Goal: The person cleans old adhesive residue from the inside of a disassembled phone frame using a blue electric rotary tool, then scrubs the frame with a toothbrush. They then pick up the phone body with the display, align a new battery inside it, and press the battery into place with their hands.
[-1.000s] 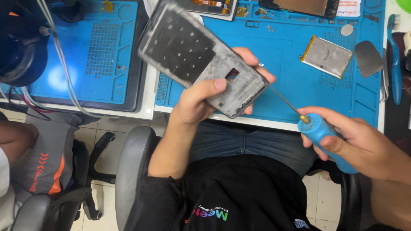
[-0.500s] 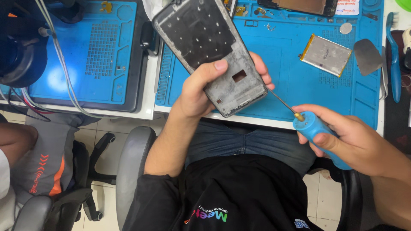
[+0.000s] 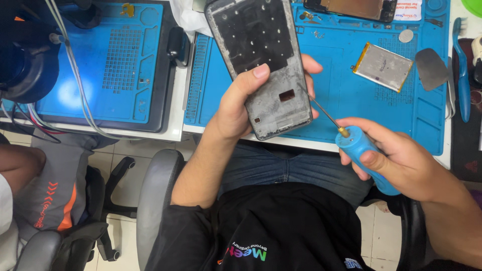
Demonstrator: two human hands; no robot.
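My left hand [image 3: 241, 105] grips a stripped phone frame [image 3: 261, 55], dark grey with a small rectangular cutout near its lower end, held upright over the blue work mat [image 3: 351, 105]. My thumb lies across its face and my fingers wrap behind its right edge. My right hand [image 3: 401, 160] holds a blue-handled screwdriver [image 3: 364, 155]. Its thin shaft slants up and left, and the tip meets the lower right edge of the frame.
On the mat lie a silver phone battery [image 3: 384, 66], a grey metal pry tool [image 3: 432, 68], a coin-like disc [image 3: 405, 35] and a phone screen [image 3: 351, 7] at the top. A second blue mat [image 3: 105, 65] with cables sits to the left. Another person's arm [image 3: 20, 165] shows at far left.
My left hand has turned the phone frame from a slant to nearly upright and lifted it higher. The screwdriver tip has stayed against the frame's lower right edge.
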